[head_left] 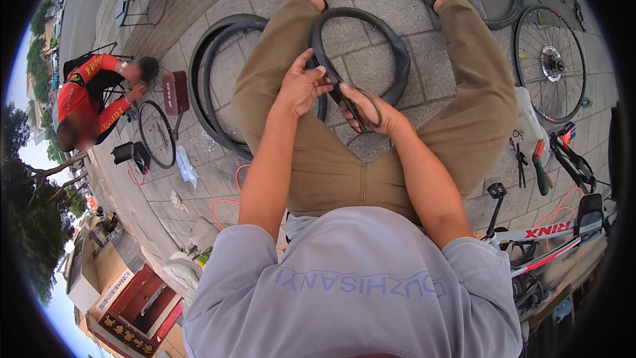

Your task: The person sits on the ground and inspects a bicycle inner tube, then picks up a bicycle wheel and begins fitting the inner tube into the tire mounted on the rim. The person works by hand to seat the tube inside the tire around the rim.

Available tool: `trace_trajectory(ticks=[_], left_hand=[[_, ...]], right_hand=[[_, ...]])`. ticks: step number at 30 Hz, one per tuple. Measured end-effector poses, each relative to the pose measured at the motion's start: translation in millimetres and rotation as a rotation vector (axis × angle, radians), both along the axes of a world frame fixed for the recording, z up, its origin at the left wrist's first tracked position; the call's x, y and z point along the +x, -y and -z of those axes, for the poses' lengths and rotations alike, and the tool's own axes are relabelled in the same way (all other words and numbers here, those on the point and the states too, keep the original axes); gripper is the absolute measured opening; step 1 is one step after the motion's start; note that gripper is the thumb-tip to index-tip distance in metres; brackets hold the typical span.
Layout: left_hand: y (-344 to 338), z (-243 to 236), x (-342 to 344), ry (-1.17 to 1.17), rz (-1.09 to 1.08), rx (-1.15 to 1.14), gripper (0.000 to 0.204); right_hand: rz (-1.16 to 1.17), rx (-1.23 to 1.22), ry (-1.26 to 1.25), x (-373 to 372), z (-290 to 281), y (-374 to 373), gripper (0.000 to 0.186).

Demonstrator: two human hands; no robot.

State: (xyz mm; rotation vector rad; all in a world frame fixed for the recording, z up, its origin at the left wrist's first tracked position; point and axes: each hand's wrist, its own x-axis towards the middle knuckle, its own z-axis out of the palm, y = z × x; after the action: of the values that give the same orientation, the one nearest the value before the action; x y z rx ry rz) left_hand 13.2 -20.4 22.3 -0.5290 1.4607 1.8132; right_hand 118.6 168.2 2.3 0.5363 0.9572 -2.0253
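Observation:
A black bicycle inner tube [402, 63], plump along its far and right side, loops up between my knees. My left hand [305, 85] is closed on its left side, with the thumb and fingers pinching the rubber. Just to the right and a little nearer, my right hand [372, 110] grips a narrower stretch of the tube. A thin dark loop curves out past the right-hand fingers; whether it belongs to the tube I cannot tell. Several black tyre loops [199, 96] lie on the paving beside my left leg, partly hidden by it.
A spoked wheel [575, 43] lies at the far right. Pliers [521, 164] and a green-handled tool [542, 179] lie nearer, by a white-and-red bicycle frame [553, 231]. An orange hose [215, 209] crosses the ground. Left, a person in red [106, 116] sits by another wheel [158, 136].

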Motion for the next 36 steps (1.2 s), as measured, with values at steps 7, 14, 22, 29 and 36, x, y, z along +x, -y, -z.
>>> trace_trajectory(ticks=[7, 14, 22, 29, 36], left_hand=[[-2, 3, 0, 0.023, -0.032, 0.02, 0.071], [-1, 7, 0, 0.03, -0.033, 0.027, 0.075], [-1, 9, 1, 0.039, -0.041, 0.034, 0.077], [-4, 2, 2, 0.064, -0.043, 0.007, 0.078], [-5, 0, 6, 0.063, 0.08, 0.009, 0.078]], right_hand=[[0.005, 0.058, -0.033, 3, 0, 7, 0.072], [0.01, 0.088, -0.024, 4, -2, 9, 0.069], [0.024, 0.123, -0.032, 5, -3, 10, 0.071], [-0.022, 0.245, -0.077, 7, -6, 12, 0.07], [-0.025, 0.209, -0.083, 0, -4, 9, 0.07]])
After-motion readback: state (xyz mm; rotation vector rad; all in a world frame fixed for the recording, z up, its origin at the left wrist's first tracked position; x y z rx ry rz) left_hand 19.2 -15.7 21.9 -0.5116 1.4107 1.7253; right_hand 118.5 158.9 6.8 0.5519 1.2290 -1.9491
